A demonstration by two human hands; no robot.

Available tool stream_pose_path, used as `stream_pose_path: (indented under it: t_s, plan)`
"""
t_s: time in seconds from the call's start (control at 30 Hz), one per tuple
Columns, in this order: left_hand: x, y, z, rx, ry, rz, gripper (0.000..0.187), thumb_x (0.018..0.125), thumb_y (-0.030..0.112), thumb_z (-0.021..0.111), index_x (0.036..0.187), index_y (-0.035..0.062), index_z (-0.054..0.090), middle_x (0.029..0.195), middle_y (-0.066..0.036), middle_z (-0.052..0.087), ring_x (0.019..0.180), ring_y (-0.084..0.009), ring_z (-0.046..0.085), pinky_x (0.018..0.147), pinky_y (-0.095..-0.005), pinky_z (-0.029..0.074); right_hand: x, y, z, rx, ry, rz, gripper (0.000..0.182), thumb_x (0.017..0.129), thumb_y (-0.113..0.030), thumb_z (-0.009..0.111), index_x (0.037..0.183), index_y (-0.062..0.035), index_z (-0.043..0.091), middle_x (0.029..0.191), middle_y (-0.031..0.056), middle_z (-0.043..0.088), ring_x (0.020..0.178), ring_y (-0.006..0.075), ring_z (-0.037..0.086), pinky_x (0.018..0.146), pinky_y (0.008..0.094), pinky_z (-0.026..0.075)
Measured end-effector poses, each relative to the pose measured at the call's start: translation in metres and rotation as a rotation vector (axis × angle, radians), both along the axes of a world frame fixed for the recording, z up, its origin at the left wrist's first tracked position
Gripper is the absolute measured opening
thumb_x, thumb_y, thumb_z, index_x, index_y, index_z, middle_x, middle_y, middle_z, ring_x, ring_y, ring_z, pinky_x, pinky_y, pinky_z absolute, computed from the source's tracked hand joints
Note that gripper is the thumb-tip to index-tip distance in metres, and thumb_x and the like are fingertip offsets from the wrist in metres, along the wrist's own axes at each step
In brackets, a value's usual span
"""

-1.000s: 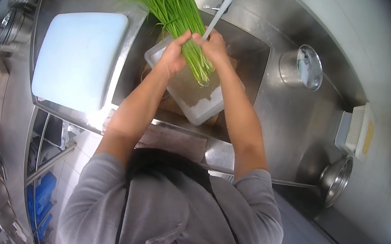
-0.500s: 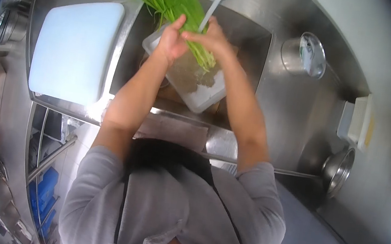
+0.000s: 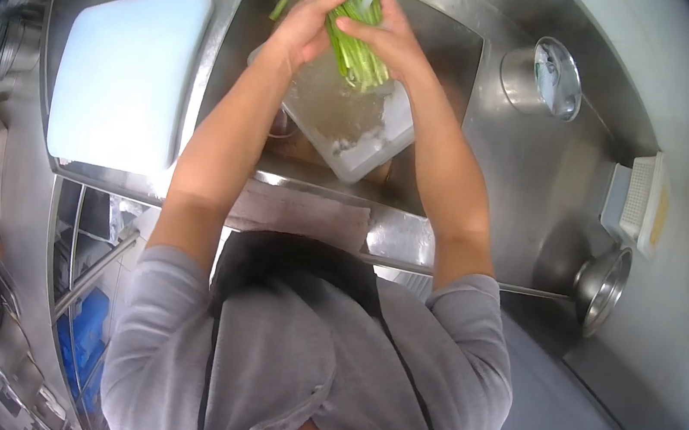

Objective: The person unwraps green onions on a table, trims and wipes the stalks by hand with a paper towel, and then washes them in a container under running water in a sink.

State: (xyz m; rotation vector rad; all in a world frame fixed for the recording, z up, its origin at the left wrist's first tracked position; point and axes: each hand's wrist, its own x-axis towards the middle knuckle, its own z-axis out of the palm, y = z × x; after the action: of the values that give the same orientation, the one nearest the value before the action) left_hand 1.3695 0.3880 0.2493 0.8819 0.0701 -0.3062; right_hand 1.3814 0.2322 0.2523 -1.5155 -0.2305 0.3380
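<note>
At upper centre, the left hand [image 3: 303,29] and right hand [image 3: 392,39] are wrapping fingers round green stalks [image 3: 355,53], apparently rinsing; turning is likely requiring loosening.

Your bundle of stalks [image 3: 351,51] is bright green, and it becomes pale, almost white, at the ends. The container [image 3: 357,163] is whitish; your cutting board [image 3: 129,78] is white with a light blue tint. Your top [image 3: 274,354] is plain grey. The counter [image 3: 503,201] is silvery grey, and the basket [image 3: 637,201] is white with a fine grid pattern.
</note>
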Motion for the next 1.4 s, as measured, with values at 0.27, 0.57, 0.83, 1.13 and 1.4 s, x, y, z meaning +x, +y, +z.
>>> stream_pose_path:
  t_s: [0.27,0.57,0.83,1.13,1.4]
  plan:
    - [0.001,0.009,0.0,-0.375,0.098,-0.005,0.057,0.1,0.044,0.05,0.14,0.0043,0.044,0.137,-0.015,0.052,0.125,-0.03,0.052,0.108,-0.0464,0.042,0.002,0.003,0.01,-0.14,-0.022,-0.081,0.046,0.092,-0.018,0.064,0.134,-0.0018,0.051,0.12,0.0126,0.063,0.106,0.0198,0.061,0.092,0.0327,0.048]
    - [-0.012,0.0,-0.005,-0.055,0.063,0.055,0.04,0.092,0.007,0.066,0.129,-0.0011,0.052,0.122,-0.011,0.06,0.111,-0.0244,0.06,0.095,-0.041,0.052,-0.002,-0.003,0.008,-0.092,0.114,-0.103,0.045,0.08,0.0,0.06,0.125,0.0012,0.056,0.117,0.0159,0.064,0.105,0.0221,0.062,0.087,0.034,0.05]
    - [-0.014,-0.007,-0.02,-0.182,0.29,0.086,0.035,0.092,0.015,0.069,0.123,0.002,0.058,0.114,-0.01,0.064,0.103,-0.0243,0.063,0.091,-0.0418,0.054,-0.01,-0.012,-0.006,-0.313,-0.138,-0.046,0.041,0.083,-0.016,0.065,0.122,-0.0064,0.063,0.111,0.0246,0.065,0.103,0.0396,0.064,0.091,0.0423,0.049]
    - [-0.002,-0.022,0.029,-0.372,0.189,-0.045,0.046,0.098,0.042,0.055,0.126,0.0057,0.056,0.12,-0.012,0.062,0.113,-0.0259,0.058,0.104,-0.0428,0.041,0.001,-0.013,0.025,-0.52,-0.239,-0.063,0.091,0.077,-0.052,0.076,0.143,0.0006,0.042,0.128,0.0278,0.059,0.119,0.0381,0.058,0.1,0.0423,0.046]
    - [0.002,-0.019,0.041,-0.118,0.149,-0.002,0.042,0.093,0.035,0.067,0.124,0.0075,0.058,0.119,-0.009,0.063,0.11,-0.0214,0.059,0.101,-0.0396,0.045,0.003,-0.009,0.023,-0.631,-0.301,0.018,0.095,0.07,-0.036,0.084,0.143,0.0045,0.04,0.133,0.0208,0.056,0.125,0.0285,0.054,0.105,0.0387,0.042]
